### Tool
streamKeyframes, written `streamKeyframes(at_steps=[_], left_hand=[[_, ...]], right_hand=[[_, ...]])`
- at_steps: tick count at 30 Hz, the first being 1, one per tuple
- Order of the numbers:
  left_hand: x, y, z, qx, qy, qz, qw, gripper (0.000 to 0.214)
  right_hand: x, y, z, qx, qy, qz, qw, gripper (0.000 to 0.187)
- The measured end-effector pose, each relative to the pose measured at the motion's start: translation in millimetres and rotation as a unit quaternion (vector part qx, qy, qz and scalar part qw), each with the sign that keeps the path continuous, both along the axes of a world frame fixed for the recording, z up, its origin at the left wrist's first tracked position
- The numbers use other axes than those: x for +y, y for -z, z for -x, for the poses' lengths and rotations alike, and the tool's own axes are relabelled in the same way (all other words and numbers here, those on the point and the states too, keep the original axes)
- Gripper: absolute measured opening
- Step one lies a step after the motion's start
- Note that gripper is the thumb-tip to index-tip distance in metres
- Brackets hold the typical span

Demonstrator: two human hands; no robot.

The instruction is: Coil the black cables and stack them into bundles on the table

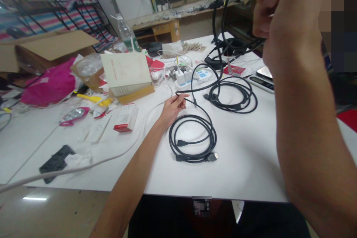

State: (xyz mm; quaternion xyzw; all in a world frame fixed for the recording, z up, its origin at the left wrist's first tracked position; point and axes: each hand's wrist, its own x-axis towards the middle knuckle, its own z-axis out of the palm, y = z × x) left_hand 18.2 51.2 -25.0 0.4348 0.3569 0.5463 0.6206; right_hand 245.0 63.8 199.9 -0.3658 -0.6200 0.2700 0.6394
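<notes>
My left hand [173, 108] is just above the white table, thumb and fingers pinched on a black HDMI cable [199, 90]. That cable runs up to the right toward my right hand [284, 11], raised high at the upper right, fingers closed around loops of black cable [215, 18]. Part of this grip is hidden by the hand itself. Beside my left hand lies a coiled black HDMI cable [192, 157] with its plugs showing, one with a bare metal tip. Behind it to the right rests another black cable coil [252, 98].
A white power strip [203, 74] with plugged-in adapters stands at the back. To the left are a cream box [126, 72], a red-and-white box [125, 118], a pink bag [51, 81] and a plastic bottle [126, 33]. A grey cable [111, 159] crosses the white table [240, 171].
</notes>
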Motion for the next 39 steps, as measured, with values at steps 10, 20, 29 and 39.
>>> streamKeyframes(at_steps=[10,20,29,39], left_hand=[[1,0.8,0,-0.011,-0.001,0.0,1.0,0.041],[1,-0.5,-1,-0.007,-0.002,-0.005,1.0,0.038],[1,-9.0,8,-0.089,0.041,0.059,0.993,0.039],[-1,-11.6,4,-0.072,0.02,0.059,0.995,0.044]], right_hand=[[-5,21.7,-3,-0.253,0.044,0.054,0.965,0.028],[-9,33.7,11,-0.568,-0.228,0.187,0.768,0.046],[-15,33.6,19,-0.582,-0.259,0.169,0.752,0.043],[-27,11.4,18,-0.325,0.095,-0.047,0.94,0.027]])
